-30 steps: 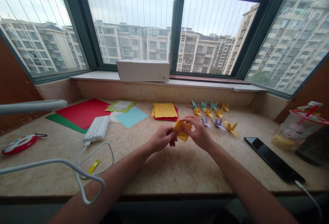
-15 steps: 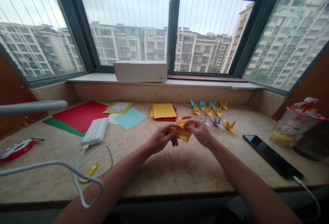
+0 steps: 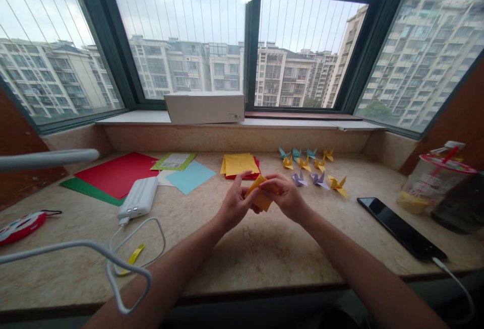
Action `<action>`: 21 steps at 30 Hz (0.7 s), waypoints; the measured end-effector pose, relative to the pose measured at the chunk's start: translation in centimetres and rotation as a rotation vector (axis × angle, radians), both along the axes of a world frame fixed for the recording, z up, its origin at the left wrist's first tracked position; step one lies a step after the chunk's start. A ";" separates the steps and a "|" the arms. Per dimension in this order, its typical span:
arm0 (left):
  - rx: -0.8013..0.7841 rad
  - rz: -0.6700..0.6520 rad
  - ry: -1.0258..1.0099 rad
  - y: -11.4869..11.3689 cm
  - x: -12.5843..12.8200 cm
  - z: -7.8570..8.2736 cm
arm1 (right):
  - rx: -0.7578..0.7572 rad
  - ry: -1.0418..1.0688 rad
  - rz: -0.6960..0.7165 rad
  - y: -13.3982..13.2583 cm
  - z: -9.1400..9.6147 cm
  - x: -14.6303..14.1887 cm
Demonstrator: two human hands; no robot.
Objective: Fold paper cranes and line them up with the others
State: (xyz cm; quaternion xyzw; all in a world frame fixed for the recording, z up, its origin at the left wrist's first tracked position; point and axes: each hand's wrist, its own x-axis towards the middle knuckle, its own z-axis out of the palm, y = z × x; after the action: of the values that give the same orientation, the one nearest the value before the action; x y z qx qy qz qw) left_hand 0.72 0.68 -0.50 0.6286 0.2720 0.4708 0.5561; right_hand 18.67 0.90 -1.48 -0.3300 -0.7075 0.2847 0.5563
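Head camera: we see our two hands near the middle of the stone counter [image 3: 242,263]. Our left hand [image 3: 235,202] and our right hand [image 3: 289,199] both pinch one small folded yellow paper [image 3: 263,200]. Our fingers are curled around it from the left and the right, and we hold it up above the counter, so some of it is hidden.

Just past it on the far side is a stack of yellow sheets [image 3: 238,163], with red sheets [image 3: 257,169] peeking out below. Far and to the right, ten paper birds [image 3: 319,181] stand in rows: three blue-green, five yellow and two purple.

On the right we have a black phone [image 3: 401,228], lying flat, and a clear cup [image 3: 419,193] with a red rim. On the left are a light blue sheet [image 3: 192,177], a big red sheet [image 3: 113,175] on top of a green sheet [image 3: 91,190], and a white power bank [image 3: 138,198]. Far off, a long white box [image 3: 206,109] sits by the window.
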 end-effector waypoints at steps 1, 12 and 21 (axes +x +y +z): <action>-0.013 -0.013 0.022 0.0 0.0 0.0 | -0.012 0.015 -0.002 -0.1 -0.1 -0.2; 0.071 0.195 0.023 -0.2 0.7 -0.2 | -0.204 0.219 -0.145 -0.3 0.6 -0.9; -0.039 0.139 -0.004 -0.8 1.3 0.2 | 0.196 -0.009 -0.343 -1.0 0.6 -1.3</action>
State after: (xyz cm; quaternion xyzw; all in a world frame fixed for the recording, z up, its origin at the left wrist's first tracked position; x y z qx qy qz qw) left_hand 2.05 -0.13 -0.28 0.5960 0.3231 0.5042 0.5349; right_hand 17.38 -0.13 -0.91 -0.3914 -0.6675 0.1140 0.6231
